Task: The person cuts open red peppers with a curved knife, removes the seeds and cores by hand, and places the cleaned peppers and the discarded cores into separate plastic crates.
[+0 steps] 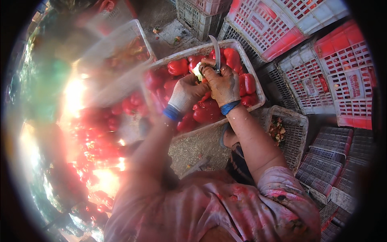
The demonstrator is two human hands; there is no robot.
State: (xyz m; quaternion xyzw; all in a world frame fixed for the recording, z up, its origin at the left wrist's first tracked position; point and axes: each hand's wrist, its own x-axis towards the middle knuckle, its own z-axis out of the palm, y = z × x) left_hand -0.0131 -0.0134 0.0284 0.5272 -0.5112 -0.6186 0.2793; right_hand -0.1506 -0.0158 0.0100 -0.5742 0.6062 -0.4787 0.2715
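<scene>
My right hand (223, 86), in a stained glove with a blue band at the wrist, is closed around the handle of a knife. The curved blade of the knife (216, 50) points up and away from me. Beside it my left hand (187, 93), gloved and banded the same way, has its fingers curled in. A pale, seedy pepper core (197, 71) shows at the fingertips between both hands; the fingers partly cover it. Under the hands stands a pale crate (259, 89) filled with red bell peppers (207, 111).
Red-and-white crates (290, 30) are stacked at the far right. A smaller crate (300, 133) with pepper scraps (277, 131) stands by my right arm. More peppers (94, 139) lie at left, blurred by glare. Another crate (143, 36) stands at the far left.
</scene>
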